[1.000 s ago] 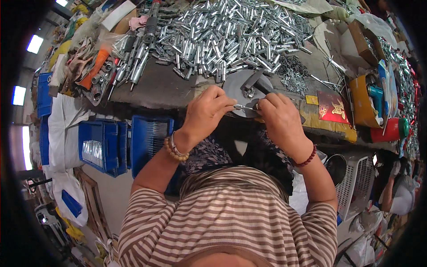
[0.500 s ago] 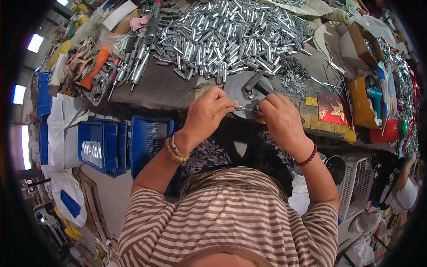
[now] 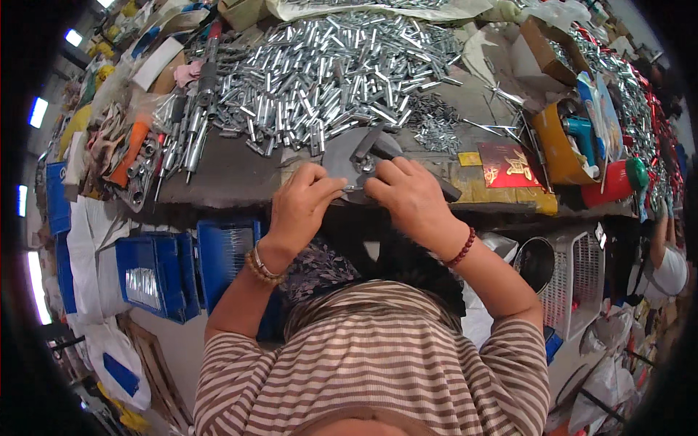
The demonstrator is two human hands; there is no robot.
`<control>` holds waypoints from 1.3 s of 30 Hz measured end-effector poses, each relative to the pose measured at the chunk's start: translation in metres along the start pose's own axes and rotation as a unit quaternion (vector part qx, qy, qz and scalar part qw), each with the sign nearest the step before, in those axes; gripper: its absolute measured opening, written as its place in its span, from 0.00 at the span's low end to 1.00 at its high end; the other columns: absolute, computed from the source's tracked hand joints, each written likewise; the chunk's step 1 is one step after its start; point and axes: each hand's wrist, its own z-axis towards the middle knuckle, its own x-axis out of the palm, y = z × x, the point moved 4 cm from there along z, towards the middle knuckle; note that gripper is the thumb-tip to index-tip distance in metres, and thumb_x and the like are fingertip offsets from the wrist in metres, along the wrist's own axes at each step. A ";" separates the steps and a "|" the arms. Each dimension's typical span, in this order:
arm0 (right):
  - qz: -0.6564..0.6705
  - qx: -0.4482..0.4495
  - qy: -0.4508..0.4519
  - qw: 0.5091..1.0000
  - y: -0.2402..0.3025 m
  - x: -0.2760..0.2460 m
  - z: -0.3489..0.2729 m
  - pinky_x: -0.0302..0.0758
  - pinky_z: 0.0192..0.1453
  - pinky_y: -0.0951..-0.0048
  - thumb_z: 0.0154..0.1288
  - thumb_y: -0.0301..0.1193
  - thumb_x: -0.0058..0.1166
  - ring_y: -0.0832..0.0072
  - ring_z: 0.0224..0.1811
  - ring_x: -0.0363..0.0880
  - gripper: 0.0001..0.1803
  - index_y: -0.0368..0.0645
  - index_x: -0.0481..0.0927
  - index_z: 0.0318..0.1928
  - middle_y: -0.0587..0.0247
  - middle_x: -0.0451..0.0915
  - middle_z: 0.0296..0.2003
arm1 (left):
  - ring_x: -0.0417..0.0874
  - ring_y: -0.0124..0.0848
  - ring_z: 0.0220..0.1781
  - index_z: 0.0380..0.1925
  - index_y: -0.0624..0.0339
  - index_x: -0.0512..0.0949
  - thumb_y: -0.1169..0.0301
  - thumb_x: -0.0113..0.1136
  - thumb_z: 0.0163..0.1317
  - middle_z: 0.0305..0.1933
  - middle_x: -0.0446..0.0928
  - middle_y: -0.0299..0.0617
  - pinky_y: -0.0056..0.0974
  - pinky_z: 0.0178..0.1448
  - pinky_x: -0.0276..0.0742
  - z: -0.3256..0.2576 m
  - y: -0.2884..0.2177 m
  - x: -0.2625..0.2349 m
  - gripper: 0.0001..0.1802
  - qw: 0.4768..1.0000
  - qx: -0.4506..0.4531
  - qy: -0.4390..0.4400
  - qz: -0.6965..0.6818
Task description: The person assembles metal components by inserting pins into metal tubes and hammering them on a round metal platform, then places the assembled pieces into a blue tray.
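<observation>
Both my hands meet at the near edge of the bench, over a round grey metal plate. My left hand pinches a small silver metal piece between thumb and fingertips. My right hand has its fingers curled closed at the other end of that piece; its fingertips hide what they grip, though a thin rod showed there earlier. A dark hammer rests on the plate just beyond my fingers, beside a few small shiny bits.
A large heap of silver metal tubes covers the bench beyond, with small pins to its right. Tools lie left; a red card and yellow container stand right. Blue bins sit below the bench at left.
My hands have drawn closer together, shortening the visible stretch of metal between them. The whole view has shifted, so the bench and heap appear further left.
</observation>
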 end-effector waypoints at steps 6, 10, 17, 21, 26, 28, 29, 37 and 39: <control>-0.002 0.128 -0.128 0.983 -0.037 -0.032 -0.016 0.77 0.43 0.52 0.58 0.25 0.63 0.53 0.40 0.80 0.07 0.44 0.81 0.37 0.56 0.76 0.33 | 0.82 0.40 0.36 0.43 0.56 0.88 0.77 0.73 0.59 0.39 0.77 0.41 0.41 0.41 0.78 -0.003 0.002 -0.002 0.12 1.000 -0.003 0.001 0.010; -0.027 0.224 -0.105 0.969 -0.089 -0.046 -0.034 0.78 0.46 0.52 0.58 0.25 0.66 0.50 0.45 0.80 0.09 0.40 0.80 0.38 0.54 0.78 0.38 | 0.82 0.39 0.37 0.43 0.55 0.88 0.77 0.73 0.59 0.39 0.77 0.40 0.41 0.40 0.79 0.001 0.002 0.000 0.12 1.000 0.005 -0.005 -0.006; -0.047 0.195 -0.063 0.978 -0.099 -0.030 -0.021 0.77 0.46 0.51 0.58 0.25 0.66 0.49 0.46 0.79 0.11 0.39 0.77 0.39 0.53 0.77 0.38 | 0.83 0.42 0.41 0.43 0.51 0.87 0.72 0.72 0.61 0.39 0.77 0.40 0.46 0.43 0.79 0.004 0.008 -0.002 0.10 1.000 -0.002 -0.008 -0.015; -0.133 0.127 -0.090 0.979 -0.101 -0.024 -0.034 0.77 0.46 0.50 0.59 0.23 0.64 0.46 0.44 0.78 0.11 0.40 0.74 0.38 0.51 0.76 0.38 | 0.82 0.44 0.41 0.41 0.49 0.86 0.69 0.67 0.65 0.38 0.76 0.41 0.48 0.43 0.79 -0.002 0.006 0.001 0.05 1.000 0.021 -0.001 0.021; -0.039 0.188 0.006 0.981 -0.097 -0.026 -0.029 0.78 0.45 0.50 0.58 0.24 0.67 0.45 0.44 0.80 0.12 0.40 0.75 0.38 0.49 0.77 0.39 | 0.82 0.42 0.42 0.43 0.50 0.87 0.72 0.69 0.62 0.38 0.76 0.40 0.46 0.44 0.80 -0.012 0.004 0.003 0.09 1.000 0.007 -0.013 -0.019; -0.035 0.181 0.013 0.983 -0.094 -0.028 -0.026 0.78 0.45 0.49 0.58 0.25 0.68 0.46 0.44 0.80 0.13 0.40 0.76 0.40 0.50 0.77 0.39 | 0.83 0.42 0.43 0.43 0.50 0.87 0.73 0.69 0.61 0.39 0.76 0.39 0.46 0.44 0.80 -0.012 0.003 -0.001 0.10 1.000 0.000 -0.009 -0.021; -0.060 0.176 0.014 0.983 -0.094 -0.029 -0.024 0.79 0.46 0.50 0.58 0.26 0.67 0.47 0.44 0.81 0.13 0.40 0.76 0.40 0.50 0.77 0.39 | 0.83 0.42 0.43 0.43 0.51 0.87 0.73 0.69 0.61 0.39 0.76 0.39 0.46 0.45 0.80 -0.010 0.003 -0.001 0.10 1.000 0.007 -0.016 -0.023; -0.084 0.201 -0.030 0.975 -0.093 -0.042 -0.021 0.79 0.46 0.50 0.60 0.29 0.65 0.46 0.43 0.81 0.13 0.39 0.75 0.42 0.49 0.78 0.39 | 0.82 0.42 0.43 0.42 0.51 0.85 0.73 0.68 0.62 0.39 0.76 0.39 0.46 0.45 0.79 -0.005 0.005 -0.001 0.09 0.998 0.033 -0.043 -0.021; -0.046 0.218 -0.047 0.974 -0.089 -0.046 -0.018 0.79 0.45 0.50 0.60 0.27 0.65 0.45 0.42 0.81 0.13 0.39 0.76 0.42 0.49 0.78 0.38 | 0.82 0.42 0.44 0.42 0.51 0.85 0.73 0.68 0.62 0.39 0.75 0.39 0.47 0.45 0.79 -0.006 0.004 -0.001 0.09 0.999 0.027 -0.039 -0.023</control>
